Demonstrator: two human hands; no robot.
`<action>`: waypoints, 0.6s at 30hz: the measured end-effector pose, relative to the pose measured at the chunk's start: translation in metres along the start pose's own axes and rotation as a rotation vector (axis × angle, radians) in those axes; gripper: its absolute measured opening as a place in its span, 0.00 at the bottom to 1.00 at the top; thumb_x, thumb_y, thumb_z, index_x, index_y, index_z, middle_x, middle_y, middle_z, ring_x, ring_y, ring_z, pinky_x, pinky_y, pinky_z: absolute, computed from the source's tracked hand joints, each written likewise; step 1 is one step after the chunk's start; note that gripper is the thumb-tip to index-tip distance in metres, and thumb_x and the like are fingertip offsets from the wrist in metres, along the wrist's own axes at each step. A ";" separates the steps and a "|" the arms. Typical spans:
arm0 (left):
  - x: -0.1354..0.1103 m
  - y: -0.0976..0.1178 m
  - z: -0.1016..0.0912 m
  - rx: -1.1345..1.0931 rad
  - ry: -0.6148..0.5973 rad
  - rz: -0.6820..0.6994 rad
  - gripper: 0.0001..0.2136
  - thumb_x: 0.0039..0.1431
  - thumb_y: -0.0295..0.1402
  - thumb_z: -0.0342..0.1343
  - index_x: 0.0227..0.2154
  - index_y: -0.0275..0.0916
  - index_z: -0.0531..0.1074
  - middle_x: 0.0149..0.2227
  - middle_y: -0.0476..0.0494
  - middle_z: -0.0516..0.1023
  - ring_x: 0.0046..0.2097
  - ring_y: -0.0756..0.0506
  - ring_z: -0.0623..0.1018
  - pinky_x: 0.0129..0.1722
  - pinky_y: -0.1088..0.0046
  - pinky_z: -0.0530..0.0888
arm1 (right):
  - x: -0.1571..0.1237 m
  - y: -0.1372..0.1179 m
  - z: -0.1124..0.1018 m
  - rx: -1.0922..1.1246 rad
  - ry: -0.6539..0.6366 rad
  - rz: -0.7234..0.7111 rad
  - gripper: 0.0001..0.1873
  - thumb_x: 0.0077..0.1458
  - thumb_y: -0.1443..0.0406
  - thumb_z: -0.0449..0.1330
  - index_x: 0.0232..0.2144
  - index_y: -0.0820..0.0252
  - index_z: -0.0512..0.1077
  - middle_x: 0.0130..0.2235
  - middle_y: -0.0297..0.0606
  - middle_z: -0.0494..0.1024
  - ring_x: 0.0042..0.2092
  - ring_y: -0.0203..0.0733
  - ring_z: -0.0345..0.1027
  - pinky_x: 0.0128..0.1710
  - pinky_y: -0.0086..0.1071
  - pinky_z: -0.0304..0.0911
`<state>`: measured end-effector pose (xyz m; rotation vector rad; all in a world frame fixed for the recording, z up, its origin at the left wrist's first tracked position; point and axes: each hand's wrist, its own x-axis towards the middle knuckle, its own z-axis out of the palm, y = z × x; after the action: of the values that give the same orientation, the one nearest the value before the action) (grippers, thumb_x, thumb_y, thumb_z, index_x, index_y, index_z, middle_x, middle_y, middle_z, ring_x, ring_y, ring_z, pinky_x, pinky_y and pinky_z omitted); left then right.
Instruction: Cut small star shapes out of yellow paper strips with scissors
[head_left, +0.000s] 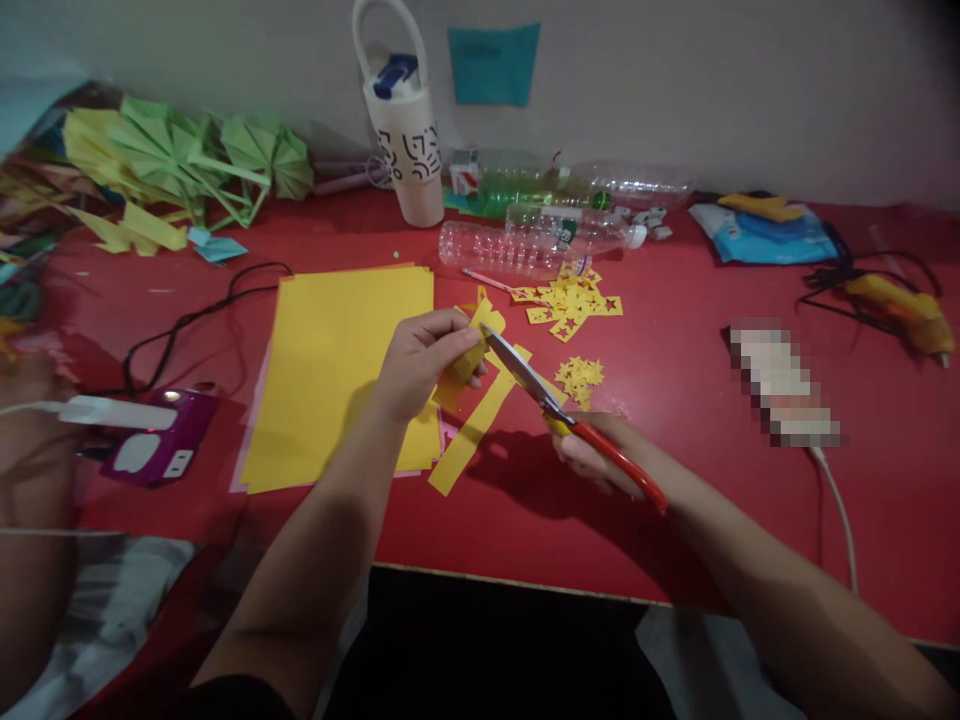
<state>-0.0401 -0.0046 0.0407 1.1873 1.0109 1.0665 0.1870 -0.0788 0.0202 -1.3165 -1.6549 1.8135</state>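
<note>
My left hand (429, 362) pinches a small folded piece of yellow paper (491, 318) between thumb and fingers. My right hand (592, 455) is closed round the red-handled scissors (536, 382), whose blade tips reach the paper by my left thumb. Below the hands, a yellow paper strip (469, 445) lies on the table. Small cut paper stars (581, 380) are heaped just beyond the scissors. Farther back is a pile of yellow scraps with star-shaped holes (568, 300). A stack of yellow sheets (337, 370) lies partly under my left forearm, with pink edges showing beneath.
Plastic bottles (487, 248) and a white tumbler (409, 150) stand or lie at the back. On the right are a phone (784, 385) on a cable, a glue gun (900, 310) and a blue packet (765, 235). A purple power block (161, 440) and another person's arm (34, 450) are left.
</note>
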 end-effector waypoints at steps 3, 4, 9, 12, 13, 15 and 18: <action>-0.001 0.000 0.003 -0.002 -0.002 0.012 0.09 0.45 0.37 0.60 0.20 0.38 0.69 0.17 0.52 0.71 0.19 0.52 0.73 0.19 0.76 0.74 | 0.000 0.001 0.001 0.008 -0.015 -0.017 0.32 0.52 0.35 0.53 0.23 0.55 0.56 0.18 0.24 0.57 0.17 0.28 0.51 0.16 0.27 0.49; -0.002 0.000 0.004 0.007 -0.008 0.017 0.09 0.46 0.37 0.60 0.20 0.38 0.69 0.17 0.52 0.71 0.19 0.52 0.73 0.20 0.76 0.73 | 0.000 0.002 0.002 0.010 -0.016 -0.024 0.31 0.54 0.35 0.52 0.23 0.55 0.57 0.18 0.24 0.58 0.17 0.28 0.51 0.16 0.27 0.50; -0.002 -0.002 0.006 0.130 -0.021 0.147 0.12 0.51 0.37 0.57 0.18 0.38 0.68 0.19 0.50 0.71 0.23 0.52 0.72 0.26 0.74 0.71 | -0.001 0.000 0.004 -0.010 -0.007 -0.053 0.30 0.55 0.37 0.52 0.24 0.55 0.57 0.18 0.24 0.57 0.18 0.28 0.53 0.17 0.28 0.49; -0.001 -0.005 0.006 0.201 -0.006 0.250 0.14 0.52 0.35 0.56 0.14 0.39 0.65 0.18 0.51 0.67 0.24 0.52 0.67 0.29 0.73 0.68 | 0.000 -0.001 0.004 -0.017 0.003 -0.033 0.31 0.53 0.35 0.52 0.24 0.55 0.57 0.18 0.24 0.58 0.17 0.29 0.53 0.17 0.28 0.48; -0.001 -0.006 0.006 0.208 -0.004 0.266 0.15 0.53 0.35 0.55 0.14 0.39 0.64 0.18 0.51 0.65 0.24 0.52 0.66 0.29 0.73 0.67 | 0.000 -0.001 0.004 -0.017 0.005 -0.027 0.31 0.53 0.35 0.52 0.24 0.55 0.57 0.18 0.24 0.58 0.17 0.29 0.52 0.17 0.28 0.48; -0.001 -0.008 0.006 0.212 -0.011 0.274 0.15 0.54 0.35 0.55 0.14 0.39 0.62 0.18 0.52 0.62 0.24 0.52 0.63 0.29 0.72 0.65 | 0.001 -0.001 0.005 -0.017 0.009 -0.017 0.32 0.52 0.34 0.52 0.24 0.55 0.57 0.18 0.24 0.57 0.17 0.28 0.52 0.17 0.28 0.48; 0.000 -0.009 0.006 0.219 -0.020 0.269 0.16 0.54 0.35 0.54 0.15 0.39 0.58 0.19 0.53 0.56 0.24 0.52 0.59 0.28 0.72 0.62 | 0.001 -0.001 0.006 -0.015 0.012 -0.005 0.32 0.51 0.34 0.52 0.24 0.55 0.57 0.18 0.23 0.56 0.17 0.28 0.51 0.17 0.28 0.48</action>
<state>-0.0330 -0.0069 0.0323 1.5425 0.9895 1.1712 0.1816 -0.0810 0.0203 -1.3260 -1.6667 1.7904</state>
